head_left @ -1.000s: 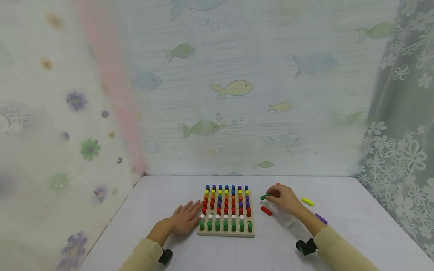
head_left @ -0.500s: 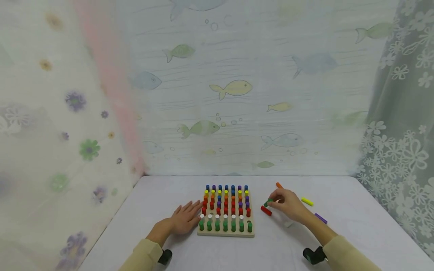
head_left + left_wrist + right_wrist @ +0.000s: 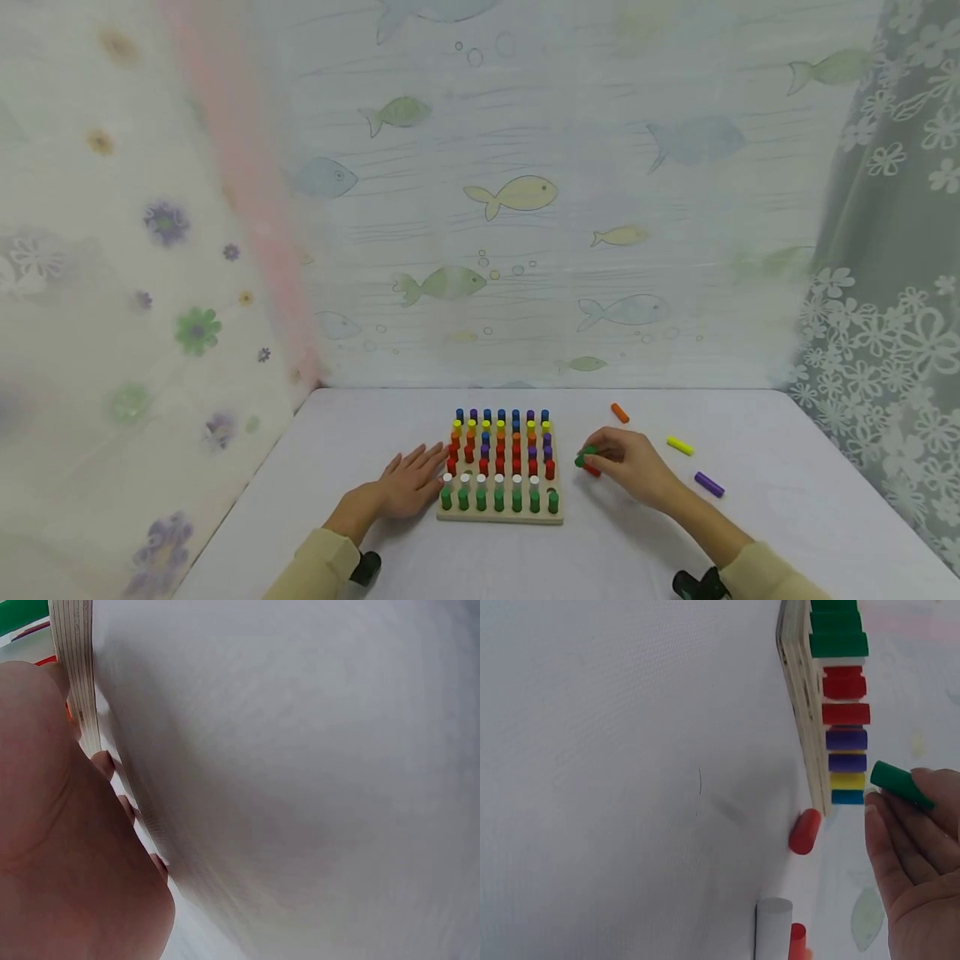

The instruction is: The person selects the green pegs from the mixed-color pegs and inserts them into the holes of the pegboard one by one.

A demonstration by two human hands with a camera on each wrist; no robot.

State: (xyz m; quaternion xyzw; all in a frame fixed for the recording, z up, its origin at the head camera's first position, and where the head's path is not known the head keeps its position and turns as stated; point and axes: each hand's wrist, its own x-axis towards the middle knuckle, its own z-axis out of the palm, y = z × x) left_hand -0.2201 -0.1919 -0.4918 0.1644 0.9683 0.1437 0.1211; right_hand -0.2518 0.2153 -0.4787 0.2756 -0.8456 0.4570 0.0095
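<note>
A wooden pegboard [image 3: 498, 518] with rows of coloured pegs stands on the white table. Beside its left edge my left hand [image 3: 411, 485] rests flat, fingers spread, fingertips right at the board's side; the left wrist view shows the palm next to the board's layered edge [image 3: 75, 667]. To the right of the board, my right hand [image 3: 630, 467] pinches a green peg [image 3: 901, 784] between thumb and fingers, held tilted above the table. Partly covered beneath it lies a red peg [image 3: 592, 471]. One hole near the front right corner of the board has no peg.
Loose on the right side lie an orange peg [image 3: 619, 413], a yellow peg [image 3: 680, 446] and a purple peg [image 3: 708, 484]. A white peg [image 3: 773, 930] shows in the right wrist view. Behind the table hangs a fish-patterned curtain [image 3: 517, 250].
My right hand has drawn nearer the front of the table with the green peg, now overlapping the red peg. The orange peg has come into full view. My left hand has stayed still.
</note>
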